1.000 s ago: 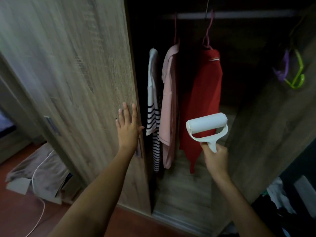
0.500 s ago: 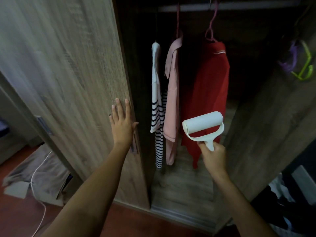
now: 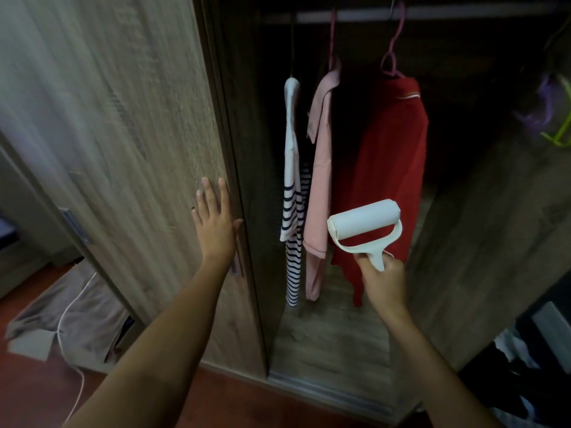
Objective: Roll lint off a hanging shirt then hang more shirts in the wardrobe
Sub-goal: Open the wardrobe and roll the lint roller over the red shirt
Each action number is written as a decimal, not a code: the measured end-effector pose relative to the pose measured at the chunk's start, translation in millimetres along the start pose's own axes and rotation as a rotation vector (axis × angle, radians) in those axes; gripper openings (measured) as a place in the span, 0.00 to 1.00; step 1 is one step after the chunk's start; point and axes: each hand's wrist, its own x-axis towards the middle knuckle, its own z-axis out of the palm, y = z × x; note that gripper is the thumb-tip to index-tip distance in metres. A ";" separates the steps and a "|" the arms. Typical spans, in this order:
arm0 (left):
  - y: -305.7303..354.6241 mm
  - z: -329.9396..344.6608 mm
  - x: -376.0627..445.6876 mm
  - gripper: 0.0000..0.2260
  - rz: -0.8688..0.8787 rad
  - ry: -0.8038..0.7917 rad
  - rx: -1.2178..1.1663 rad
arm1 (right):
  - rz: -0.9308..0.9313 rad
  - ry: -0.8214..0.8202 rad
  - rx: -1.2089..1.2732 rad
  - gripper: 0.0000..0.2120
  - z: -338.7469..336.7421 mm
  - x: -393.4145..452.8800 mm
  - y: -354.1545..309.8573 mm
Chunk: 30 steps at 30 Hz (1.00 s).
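Three shirts hang from the wardrobe rail (image 3: 432, 16): a white one with navy stripes (image 3: 292, 193), a pink one (image 3: 319, 186) and a red one (image 3: 386, 168) on a pink hanger (image 3: 391, 54). My right hand (image 3: 384, 281) grips the handle of a white lint roller (image 3: 364, 225), whose roll is held up in front of the red shirt's lower part. My left hand (image 3: 214, 223) lies flat, fingers straight, against the edge of the wooden wardrobe door (image 3: 123, 134).
Purple and green hangers (image 3: 553, 115) hang on the inner side of the right wardrobe door. A grey cloth with a white cable (image 3: 71, 313) lies on the red floor at the left. Dark and white clothes (image 3: 525, 372) are piled at the lower right.
The left door has slid a little further left under my left hand, widening the opening. The lint roller has stayed in front of the red shirt.
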 end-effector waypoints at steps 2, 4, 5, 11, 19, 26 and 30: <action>-3.5 -0.5 1.4 0.46 0.000 0.001 -0.005 | 0.001 -0.001 -0.003 0.15 3.5 -0.5 -0.7; -6.7 -0.5 2.5 0.46 0.006 0.005 -0.015 | -0.011 -0.008 0.002 0.14 7.3 -1.6 -2.3; -7.6 -0.5 2.6 0.46 0.012 0.007 -0.019 | -0.022 -0.008 0.008 0.13 9.1 -2.1 -2.5; -0.2 -1.6 1.2 0.45 -0.023 -0.008 -0.062 | -0.015 0.018 0.010 0.10 16.1 -10.7 -2.6; 95.4 -23.1 -10.8 0.26 0.353 0.213 -0.552 | -0.008 0.134 0.219 0.24 -13.5 -9.4 -2.1; 218.7 -39.1 -3.3 0.12 0.554 0.127 -0.796 | -0.035 0.216 0.249 0.07 -66.6 28.4 -5.8; 264.4 -30.3 5.1 0.21 0.366 -0.056 -0.836 | -0.068 0.243 0.213 0.03 -93.2 56.0 2.7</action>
